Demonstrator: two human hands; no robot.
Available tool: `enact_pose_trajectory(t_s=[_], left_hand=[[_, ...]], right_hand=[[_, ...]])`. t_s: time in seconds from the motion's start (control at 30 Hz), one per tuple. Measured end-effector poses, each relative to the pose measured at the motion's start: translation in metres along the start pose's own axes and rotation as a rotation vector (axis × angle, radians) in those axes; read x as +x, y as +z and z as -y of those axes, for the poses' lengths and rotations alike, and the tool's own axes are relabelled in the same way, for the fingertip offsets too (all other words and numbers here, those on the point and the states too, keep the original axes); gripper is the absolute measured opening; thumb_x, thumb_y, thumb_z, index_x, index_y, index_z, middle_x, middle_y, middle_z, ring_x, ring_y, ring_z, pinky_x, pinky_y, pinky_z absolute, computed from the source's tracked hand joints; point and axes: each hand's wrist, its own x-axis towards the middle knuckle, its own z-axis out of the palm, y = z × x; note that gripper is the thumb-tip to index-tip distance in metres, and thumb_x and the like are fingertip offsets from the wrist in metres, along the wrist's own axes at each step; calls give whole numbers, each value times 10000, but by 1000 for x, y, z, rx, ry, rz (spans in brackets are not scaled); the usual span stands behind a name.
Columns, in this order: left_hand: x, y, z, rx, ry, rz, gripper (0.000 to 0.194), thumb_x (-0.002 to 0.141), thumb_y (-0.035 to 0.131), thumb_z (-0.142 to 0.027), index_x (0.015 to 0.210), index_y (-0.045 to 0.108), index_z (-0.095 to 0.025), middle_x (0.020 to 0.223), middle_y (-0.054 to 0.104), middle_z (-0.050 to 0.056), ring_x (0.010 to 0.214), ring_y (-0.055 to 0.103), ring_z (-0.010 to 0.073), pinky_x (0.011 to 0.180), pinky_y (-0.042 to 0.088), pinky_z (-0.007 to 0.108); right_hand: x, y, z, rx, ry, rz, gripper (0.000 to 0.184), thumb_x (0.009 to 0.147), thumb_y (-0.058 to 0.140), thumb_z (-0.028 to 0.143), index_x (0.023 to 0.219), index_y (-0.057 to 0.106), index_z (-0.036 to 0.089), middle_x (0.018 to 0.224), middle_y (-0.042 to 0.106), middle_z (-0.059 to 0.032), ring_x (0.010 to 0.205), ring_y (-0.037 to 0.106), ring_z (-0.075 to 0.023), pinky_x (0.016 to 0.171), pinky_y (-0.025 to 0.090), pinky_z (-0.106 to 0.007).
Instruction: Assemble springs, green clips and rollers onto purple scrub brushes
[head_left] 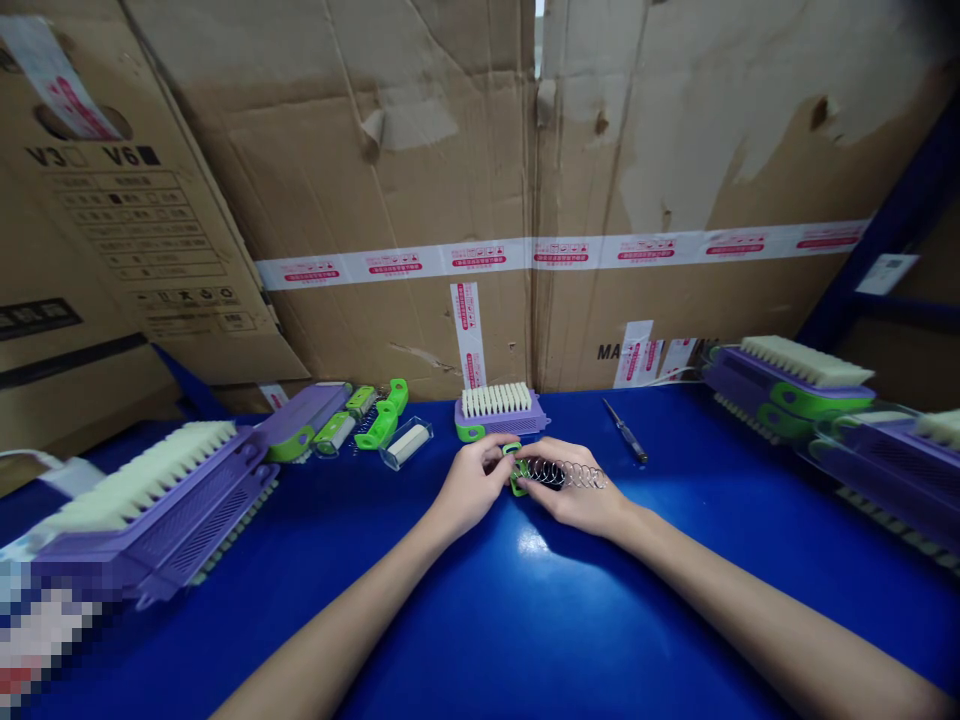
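My left hand [474, 482] pinches a small bright green plastic piece [518, 486] between thumb and fingers. My right hand [581, 503] is closed at the other side of the same piece, on the near end of a metal coil spring [574, 473]. The spring's free end stretches right, over the back of my right hand. Just beyond both hands, a purple brush block [502, 420] with cream bristles lies bristles up. A screwdriver [625, 432] rests on the blue table [517, 620] to the right. My fingertips partly hide where spring and green piece meet.
Green brackets [379, 425], green-and-clear parts [335, 433] and a clear case with a cream block [407, 443] lie left of centre. Purple brushes are stacked at the left [157, 500] and right [791, 385]. Taped cardboard [390, 180] walls the back.
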Motion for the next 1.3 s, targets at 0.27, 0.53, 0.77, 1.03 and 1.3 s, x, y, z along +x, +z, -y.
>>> enact_pose_trajectory(t_s=[0.27, 0.53, 0.77, 1.03, 1.3], left_hand=[[0, -2, -2, 17, 17, 32, 324, 797, 539, -216, 1101, 572, -107, 755, 644, 43, 727, 605, 158, 698, 465, 286], [2, -3, -2, -30, -21, 46, 339, 763, 584, -204, 1085, 574, -100, 767, 653, 49, 734, 613, 164, 719, 470, 294], [3, -3, -1, -53, -56, 23, 357, 771, 571, -208, 1108, 575, -91, 816, 660, 67, 770, 615, 174, 761, 468, 316], [4, -4, 0, -106, -62, 36, 356, 760, 568, -166, 1110, 604, -107, 967, 684, 95, 914, 621, 206, 878, 449, 355], [3, -4, -2, -106, -62, 59, 363, 760, 599, -167, 1117, 609, -98, 1020, 677, 120, 935, 623, 214, 911, 445, 389]], right_hand=[[-2, -2, -1, 52, 1, -1, 218, 775, 593, 178, 989, 617, 214, 899, 680, -49, 807, 638, -177, 744, 505, -302], [1, -6, 7, 56, 27, 9, 191, 751, 597, 157, 934, 642, 183, 862, 694, -61, 768, 649, -182, 707, 507, -291], [3, -2, 3, 141, 114, -15, 138, 754, 600, 120, 848, 665, 198, 875, 716, -28, 801, 667, -178, 756, 511, -293], [5, -6, 6, 148, 162, 58, 120, 762, 605, 124, 830, 676, 194, 859, 722, -22, 802, 667, -187, 763, 510, -312], [5, -6, 6, 131, 170, 62, 93, 753, 614, 140, 807, 675, 183, 856, 718, -29, 797, 658, -193, 765, 512, -321]])
